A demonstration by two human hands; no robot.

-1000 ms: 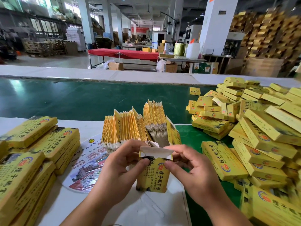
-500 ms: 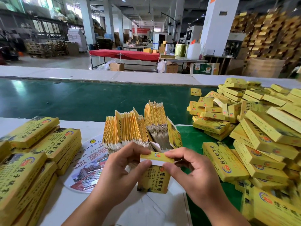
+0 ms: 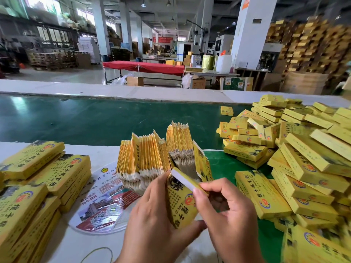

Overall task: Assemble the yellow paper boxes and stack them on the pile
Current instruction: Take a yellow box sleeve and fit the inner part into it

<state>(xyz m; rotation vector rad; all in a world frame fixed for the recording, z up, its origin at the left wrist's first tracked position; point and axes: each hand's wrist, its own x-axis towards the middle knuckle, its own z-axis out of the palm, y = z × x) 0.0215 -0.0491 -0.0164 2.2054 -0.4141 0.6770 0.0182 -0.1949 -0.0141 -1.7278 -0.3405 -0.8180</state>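
I'm gripping box [image 3: 182,204] in left hand [image 3: 152,221] | right hand [image 3: 228,211] is pinching its end flap [image 3: 187,180] | risking a creased flap, pressing off-line.

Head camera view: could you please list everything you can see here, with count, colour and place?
box: one, yellow, front centre, held in both hands
flat blanks: many, yellow with white edges, standing fanned behind the box
pile: many assembled yellow boxes, heaped on the right
stacks: several yellow boxes, stacked on the left
fan: one, printed white, red and blue, lying left of the hands
belt: one, green, across the middle
red table: one, far background
rubber band: one, yellowish, bottom edge
left hand: grips the box
right hand: pinches the box's top flap
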